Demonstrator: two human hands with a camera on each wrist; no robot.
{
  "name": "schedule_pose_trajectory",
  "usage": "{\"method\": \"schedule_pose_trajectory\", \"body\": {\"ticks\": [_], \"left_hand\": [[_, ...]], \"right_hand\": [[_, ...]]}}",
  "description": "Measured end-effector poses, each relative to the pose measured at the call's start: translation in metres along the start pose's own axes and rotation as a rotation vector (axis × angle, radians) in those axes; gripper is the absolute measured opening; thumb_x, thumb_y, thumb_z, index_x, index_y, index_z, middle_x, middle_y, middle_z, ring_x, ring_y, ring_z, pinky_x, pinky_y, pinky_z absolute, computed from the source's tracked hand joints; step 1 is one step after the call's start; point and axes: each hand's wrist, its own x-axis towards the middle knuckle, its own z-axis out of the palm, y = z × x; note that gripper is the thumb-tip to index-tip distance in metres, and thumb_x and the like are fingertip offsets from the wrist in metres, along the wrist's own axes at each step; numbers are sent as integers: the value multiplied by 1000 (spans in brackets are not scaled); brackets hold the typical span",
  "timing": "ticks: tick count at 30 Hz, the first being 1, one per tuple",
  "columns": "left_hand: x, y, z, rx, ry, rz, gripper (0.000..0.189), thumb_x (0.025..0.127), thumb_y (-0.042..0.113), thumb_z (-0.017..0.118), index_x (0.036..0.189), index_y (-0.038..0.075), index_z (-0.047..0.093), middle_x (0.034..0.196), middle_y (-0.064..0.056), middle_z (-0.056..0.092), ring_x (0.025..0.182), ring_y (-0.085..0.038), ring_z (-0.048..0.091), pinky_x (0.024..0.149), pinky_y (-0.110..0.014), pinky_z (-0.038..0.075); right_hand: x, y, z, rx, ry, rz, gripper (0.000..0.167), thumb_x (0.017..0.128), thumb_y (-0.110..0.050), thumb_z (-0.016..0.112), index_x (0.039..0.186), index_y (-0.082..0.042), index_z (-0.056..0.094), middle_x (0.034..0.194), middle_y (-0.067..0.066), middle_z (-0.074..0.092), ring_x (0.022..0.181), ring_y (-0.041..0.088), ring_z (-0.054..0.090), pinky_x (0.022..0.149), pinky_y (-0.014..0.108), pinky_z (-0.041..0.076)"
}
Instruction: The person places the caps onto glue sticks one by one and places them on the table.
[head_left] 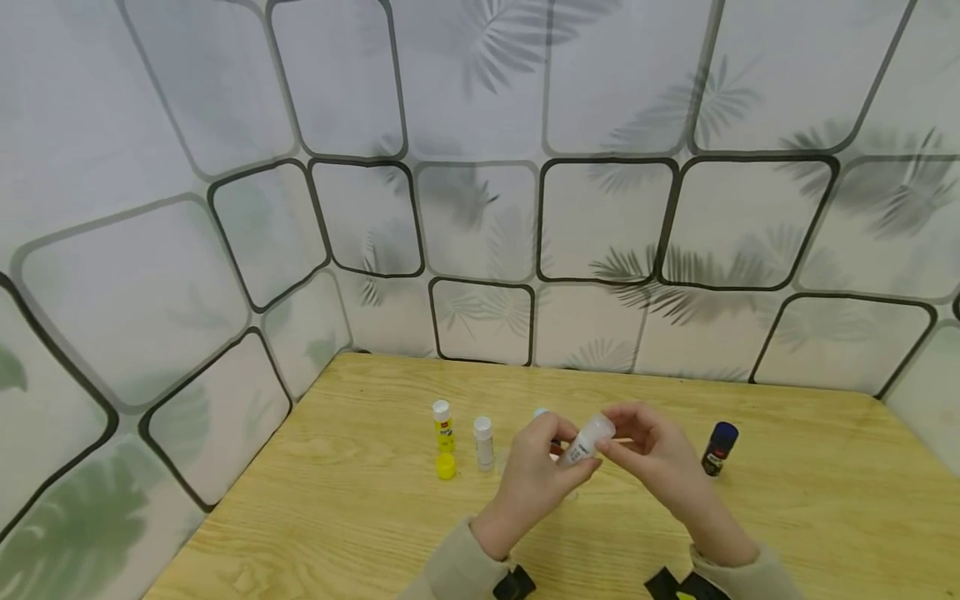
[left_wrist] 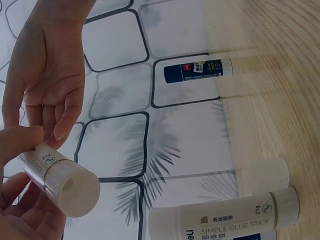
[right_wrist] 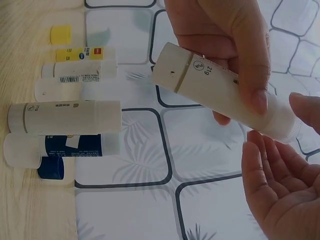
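My left hand [head_left: 532,467] grips a white glue stick [head_left: 581,446] and holds it tilted above the table. In the right wrist view its ribbed end cap [right_wrist: 286,124] lies between the thumb and fingertips of my right hand [right_wrist: 280,190], which pinches it. The left wrist view shows the hollow base of this glue stick [left_wrist: 65,185] turned towards the camera. Beneath the hands stands another white glue stick [right_wrist: 65,117], with a dark blue glue stick [right_wrist: 72,145] beside it. My left hand partly hides these in the head view.
A yellow glue stick [head_left: 444,429], its yellow cap [head_left: 446,466] and a white glue stick [head_left: 483,443] stand to the left. Off to the right is a dark-capped blue glue stick [head_left: 719,450]. A loose white cap [right_wrist: 22,150] and blue cap [right_wrist: 51,168] sit on the wooden table [head_left: 300,500].
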Motion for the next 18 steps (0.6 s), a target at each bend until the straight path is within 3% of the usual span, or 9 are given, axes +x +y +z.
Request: {"method": "schedule_pose_trajectory", "body": {"ticks": [11,18], "left_hand": [[0,-1,1,-2,-5,0,26,69,7,75,81,6,52,81,-1,54,72,-8,50,63,-17,45],[1,0,0,26,-44,-33,28,70,13,75,85,6,53,83,-1,54,76,-9,51,66,-22,47]], "right_hand": [[-1,2,0,-51,5,16,23,81,-4,62,101,4,55,92,13,59,83,10,58,67,26,50],[-1,-2,-5,-107,33,54,25,82,-6,62,103,5,55,93,13,60,82,9,57,67,24,49]]}}
